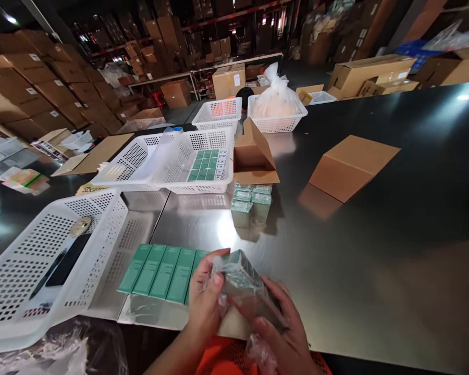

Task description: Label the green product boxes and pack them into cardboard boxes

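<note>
Between my two hands is a box in clear plastic wrap (pixel 244 276), tilted above the table's front edge. My left hand (pixel 209 291) grips its left side, the thumb on the loose film. Fingers of my right hand (pixel 283 323) wrap round its lower right side. Just left of my left hand, several green boxes (pixel 163 272) lie side by side in a row on the metal table (pixel 203 224). Farther back, several wrapped green boxes (pixel 250 198) are stacked before an open cardboard box (pixel 255 156).
A white basket (pixel 113 229) with a dark flat item stands at the left. Behind are more white baskets, one (pixel 195 186) holding green boxes. A folded cardboard piece (pixel 352 166) stands at the right. An orange basket (pixel 226 357) is below the table edge.
</note>
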`<state>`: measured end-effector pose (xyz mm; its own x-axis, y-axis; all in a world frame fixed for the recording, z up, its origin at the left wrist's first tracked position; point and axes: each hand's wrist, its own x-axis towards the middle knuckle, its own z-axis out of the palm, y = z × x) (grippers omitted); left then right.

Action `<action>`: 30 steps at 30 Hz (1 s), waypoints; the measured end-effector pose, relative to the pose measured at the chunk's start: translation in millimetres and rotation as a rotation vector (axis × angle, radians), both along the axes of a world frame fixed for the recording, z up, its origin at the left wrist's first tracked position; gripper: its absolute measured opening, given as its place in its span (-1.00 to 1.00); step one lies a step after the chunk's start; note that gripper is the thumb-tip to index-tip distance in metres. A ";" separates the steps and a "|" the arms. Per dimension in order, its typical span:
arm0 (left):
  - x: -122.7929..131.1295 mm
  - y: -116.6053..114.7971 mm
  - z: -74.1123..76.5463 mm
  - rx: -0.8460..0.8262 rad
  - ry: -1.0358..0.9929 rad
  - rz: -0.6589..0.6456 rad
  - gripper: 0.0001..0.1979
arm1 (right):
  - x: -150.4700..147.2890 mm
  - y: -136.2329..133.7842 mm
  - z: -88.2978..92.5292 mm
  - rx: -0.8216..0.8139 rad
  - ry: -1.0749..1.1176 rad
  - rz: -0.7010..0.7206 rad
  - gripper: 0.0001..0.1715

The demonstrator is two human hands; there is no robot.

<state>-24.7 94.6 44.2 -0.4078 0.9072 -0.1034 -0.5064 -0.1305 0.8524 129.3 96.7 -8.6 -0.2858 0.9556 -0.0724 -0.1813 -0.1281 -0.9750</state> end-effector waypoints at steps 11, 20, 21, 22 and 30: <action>14.2 3.6 -7.2 -0.061 0.010 -0.166 -0.41 | -2.8 -2.5 -0.4 -0.064 0.261 0.014 -0.43; 18.3 13.9 14.5 -0.143 0.042 -0.143 -0.48 | -11.6 -3.0 2.1 -0.022 0.177 -0.097 -0.47; 23.6 12.1 12.7 -0.191 0.002 -0.183 -0.50 | -13.1 -3.6 2.2 -0.037 0.161 -0.126 -0.47; 27.4 10.1 9.6 -0.242 -0.034 -0.222 -0.52 | -14.3 -4.0 2.8 -0.051 0.151 -0.155 -0.47; 7.5 8.9 -15.3 -0.354 0.148 -0.367 -0.62 | 4.1 21.9 19.7 0.061 0.015 0.031 -0.28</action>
